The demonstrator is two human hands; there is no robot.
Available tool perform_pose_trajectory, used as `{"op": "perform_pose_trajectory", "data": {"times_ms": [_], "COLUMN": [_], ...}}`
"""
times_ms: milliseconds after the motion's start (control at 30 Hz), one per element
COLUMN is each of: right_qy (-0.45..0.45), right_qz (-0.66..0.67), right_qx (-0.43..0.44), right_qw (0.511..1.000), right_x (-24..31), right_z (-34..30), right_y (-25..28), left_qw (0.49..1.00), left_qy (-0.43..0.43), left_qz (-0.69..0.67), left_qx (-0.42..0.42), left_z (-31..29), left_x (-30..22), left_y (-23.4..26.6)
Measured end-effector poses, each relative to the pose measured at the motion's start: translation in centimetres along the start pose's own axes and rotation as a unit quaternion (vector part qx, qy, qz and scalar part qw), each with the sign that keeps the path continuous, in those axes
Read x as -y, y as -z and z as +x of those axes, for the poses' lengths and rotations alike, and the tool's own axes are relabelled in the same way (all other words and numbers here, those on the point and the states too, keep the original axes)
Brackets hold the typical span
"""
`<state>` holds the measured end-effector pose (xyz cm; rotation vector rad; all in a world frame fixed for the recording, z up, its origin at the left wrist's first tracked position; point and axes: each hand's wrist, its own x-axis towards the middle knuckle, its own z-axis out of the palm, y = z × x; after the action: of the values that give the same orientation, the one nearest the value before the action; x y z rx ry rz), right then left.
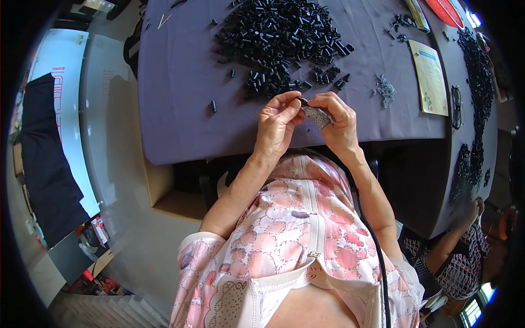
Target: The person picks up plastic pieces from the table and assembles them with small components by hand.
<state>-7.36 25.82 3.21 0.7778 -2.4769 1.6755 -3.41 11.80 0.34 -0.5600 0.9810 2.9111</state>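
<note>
A small black plastic tube [302, 101] is pinched in the left hand [278, 121] and pressed to a grey speckled pad [317, 116] gripped by the right hand [340, 120] — a fitting step, judged midway; steady alignment is called for next.

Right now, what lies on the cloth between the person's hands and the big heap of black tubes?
In the head view, a short stretch of purple cloth separates the left hand and right hand from the heap of black tubes; a few stray tubes lie there.

A small black tube piece [302, 101] is pinched at the fingertips of the left hand [276, 121], touching a speckled grey pad [317, 116] held tilted in the right hand [340, 117], raised just above the near desk [180, 98] edge.
</note>
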Motion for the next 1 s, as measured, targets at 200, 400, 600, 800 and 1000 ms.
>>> {"op": "perform_pose_trajectory", "data": {"times_ms": [200,400,600,800,1000], "right_qy": [0.070,0.143,0.138,0.086,-0.012], "right_qz": [-0.076,-0.117,-0.110,-0.089,0.021], "right_qx": [0.010,0.043,0.058,0.046,0.106], "right_qw": [0.995,0.982,0.982,0.991,0.994], "right_x": [0.5,0.3,-0.1,0.1,0.2], "right_z": [-0.1,0.3,0.6,0.7,1.1], "right_y": [0.3,0.4,0.3,0.2,0.1], "left_qw": [0.993,0.987,0.995,0.995,0.997], "left_qy": [-0.058,-0.061,-0.040,-0.009,0.025], "left_qz": [0.103,0.148,0.092,0.094,0.056], "left_qx": [-0.003,0.012,0.028,0.022,0.042], "left_z": [-0.1,-0.1,0.1,0.3,0.1], "left_x": [0.0,-0.5,-0.7,-1.1,-1.5], "left_y": [0.1,0.3,0.0,0.0,0.8]}}
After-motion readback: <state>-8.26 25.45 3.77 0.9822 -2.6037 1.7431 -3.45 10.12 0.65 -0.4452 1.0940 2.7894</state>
